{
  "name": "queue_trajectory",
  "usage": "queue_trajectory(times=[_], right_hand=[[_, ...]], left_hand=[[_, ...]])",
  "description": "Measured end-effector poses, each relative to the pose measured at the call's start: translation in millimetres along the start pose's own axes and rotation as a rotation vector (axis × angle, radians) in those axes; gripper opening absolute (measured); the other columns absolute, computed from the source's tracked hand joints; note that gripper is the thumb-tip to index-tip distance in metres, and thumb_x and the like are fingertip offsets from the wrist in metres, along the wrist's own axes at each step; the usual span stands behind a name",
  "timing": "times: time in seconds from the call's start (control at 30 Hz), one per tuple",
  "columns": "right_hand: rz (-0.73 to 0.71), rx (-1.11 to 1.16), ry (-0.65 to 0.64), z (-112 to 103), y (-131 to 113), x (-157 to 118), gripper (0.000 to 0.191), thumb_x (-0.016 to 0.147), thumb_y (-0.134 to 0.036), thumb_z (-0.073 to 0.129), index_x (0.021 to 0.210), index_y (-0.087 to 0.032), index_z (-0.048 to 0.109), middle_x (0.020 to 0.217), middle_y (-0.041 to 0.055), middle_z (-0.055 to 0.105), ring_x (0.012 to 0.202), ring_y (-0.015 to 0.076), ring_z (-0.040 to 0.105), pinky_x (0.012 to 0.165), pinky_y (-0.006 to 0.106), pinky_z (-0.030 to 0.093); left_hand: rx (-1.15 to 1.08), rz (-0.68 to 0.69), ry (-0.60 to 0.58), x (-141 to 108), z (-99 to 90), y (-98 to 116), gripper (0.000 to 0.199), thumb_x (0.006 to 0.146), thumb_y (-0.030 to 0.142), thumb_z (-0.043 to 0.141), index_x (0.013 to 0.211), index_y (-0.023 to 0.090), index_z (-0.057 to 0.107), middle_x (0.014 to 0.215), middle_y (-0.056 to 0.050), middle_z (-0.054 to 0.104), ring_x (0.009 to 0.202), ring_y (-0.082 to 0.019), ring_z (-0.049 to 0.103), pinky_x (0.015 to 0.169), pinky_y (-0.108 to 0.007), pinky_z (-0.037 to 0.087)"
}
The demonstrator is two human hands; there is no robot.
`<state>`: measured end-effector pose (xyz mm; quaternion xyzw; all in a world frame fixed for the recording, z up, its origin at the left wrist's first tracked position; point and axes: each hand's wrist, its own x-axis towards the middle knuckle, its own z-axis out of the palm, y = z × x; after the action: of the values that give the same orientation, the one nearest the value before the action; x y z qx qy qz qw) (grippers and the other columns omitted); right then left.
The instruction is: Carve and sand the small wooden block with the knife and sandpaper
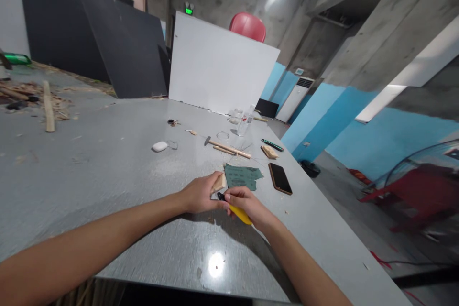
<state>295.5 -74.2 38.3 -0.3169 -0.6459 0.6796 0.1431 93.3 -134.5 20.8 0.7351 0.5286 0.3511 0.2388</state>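
Note:
My left hand (201,194) is closed around a small pale wooden block (219,183), part of it hidden by the fingers. My right hand (247,204) grips a tool with a yellow handle (241,214) and a black front part (221,196), which sits close against the left fingers just below the block. The tool's tip is too small to make out. Just beyond the hands, a torn green sheet with faint print (243,177) lies flat on the grey table (143,239).
A phone (280,179), wooden pieces (269,152) and a green pen-like tool (272,145) lie to the right. Farther back are a hammer (229,147), a clear bottle (245,122) and a white case (159,146). Wood shavings (59,105) lie far left. A white board (218,67) stands behind.

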Motion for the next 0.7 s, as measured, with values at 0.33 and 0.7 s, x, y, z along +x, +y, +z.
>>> queue_trajectory(times=[0.33,0.7], right_hand=[[-0.115,-0.134,0.14,-5.5,13.8,10.3,0.053,0.074,-0.065,0.077,0.067,-0.014,0.068,0.063,0.0041,0.063,0.055,0.0113,0.056,0.056,0.025,0.041],[-0.234,-0.272,0.344,7.7,15.0,10.9,0.05,0.08,-0.06,0.064,0.061,-0.013,0.063,0.056,0.0036,0.055,0.054,0.011,0.046,0.054,0.025,0.031]], left_hand=[[0.146,-0.129,0.009,-0.2,-1.2,11.8,0.05,0.083,0.064,0.067,0.104,0.024,0.048,0.088,-0.001,0.065,0.072,-0.022,0.061,0.062,-0.028,0.03],[0.23,-0.212,0.034,1.6,0.6,10.1,0.048,0.085,0.066,0.063,0.104,0.026,0.045,0.088,0.0,0.069,0.075,-0.026,0.066,0.059,-0.028,0.026]])
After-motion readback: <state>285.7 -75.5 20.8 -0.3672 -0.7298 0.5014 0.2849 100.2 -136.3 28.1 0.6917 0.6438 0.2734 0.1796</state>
